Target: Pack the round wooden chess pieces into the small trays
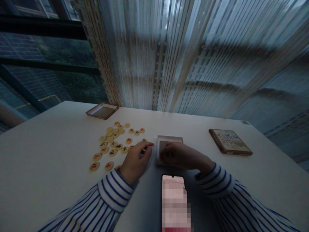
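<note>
head view: phone [174,199] lies near middle box [170,139].

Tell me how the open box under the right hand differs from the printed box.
The open box shows its inside; the printed box shows a decorated face upward. The right hand is over the open box, while no hand touches the printed box. Both look rectangular and lie on the white table.
</note>
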`<state>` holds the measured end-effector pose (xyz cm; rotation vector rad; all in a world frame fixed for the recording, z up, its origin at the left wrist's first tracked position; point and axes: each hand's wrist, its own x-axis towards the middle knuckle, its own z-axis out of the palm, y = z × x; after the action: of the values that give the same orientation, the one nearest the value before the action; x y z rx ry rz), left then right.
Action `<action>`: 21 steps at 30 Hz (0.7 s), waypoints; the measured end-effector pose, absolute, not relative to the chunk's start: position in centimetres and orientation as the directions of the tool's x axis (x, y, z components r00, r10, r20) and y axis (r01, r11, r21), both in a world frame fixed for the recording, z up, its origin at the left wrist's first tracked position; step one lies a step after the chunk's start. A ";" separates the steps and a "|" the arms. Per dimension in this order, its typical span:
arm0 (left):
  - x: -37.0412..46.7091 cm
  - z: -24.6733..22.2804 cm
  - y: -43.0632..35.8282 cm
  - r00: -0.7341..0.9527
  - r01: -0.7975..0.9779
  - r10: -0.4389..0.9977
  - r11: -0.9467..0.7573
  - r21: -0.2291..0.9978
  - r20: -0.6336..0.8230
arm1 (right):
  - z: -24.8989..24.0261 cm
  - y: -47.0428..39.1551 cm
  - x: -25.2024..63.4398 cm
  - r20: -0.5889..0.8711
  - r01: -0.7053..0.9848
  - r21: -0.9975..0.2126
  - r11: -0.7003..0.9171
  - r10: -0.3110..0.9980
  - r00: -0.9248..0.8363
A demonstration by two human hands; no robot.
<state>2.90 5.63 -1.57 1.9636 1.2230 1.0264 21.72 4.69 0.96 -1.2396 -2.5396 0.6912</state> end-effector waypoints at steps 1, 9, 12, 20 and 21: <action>2.9 -1.6 5.6 0.276 0.449 0.914 -0.396 0.801 0.297 | 0.9 4.7 21.7 0.000 0.679 -0.508 0.530 0.788 -0.615; 2.9 -1.7 5.7 0.268 0.454 0.914 -0.399 0.797 0.305 | 0.8 4.7 21.7 -0.005 0.690 -0.500 0.524 0.794 -0.608; 2.9 -1.7 5.7 0.272 0.457 0.912 -0.402 0.793 0.306 | 0.9 4.7 21.7 -0.012 0.688 -0.503 0.524 0.791 -0.611; 3.0 -1.7 5.7 0.277 0.454 0.917 -0.389 0.801 0.289 | 1.3 4.7 21.9 -0.006 0.677 -0.523 0.518 0.792 -0.610; 3.0 -1.7 5.7 0.279 0.456 0.917 -0.387 0.802 0.284 | 1.5 4.8 22.1 -0.001 0.689 -0.513 0.511 0.803 -0.596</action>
<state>2.99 5.66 -1.69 1.9623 1.2292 1.0111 22.13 4.81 1.51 -1.2667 -2.5174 0.6958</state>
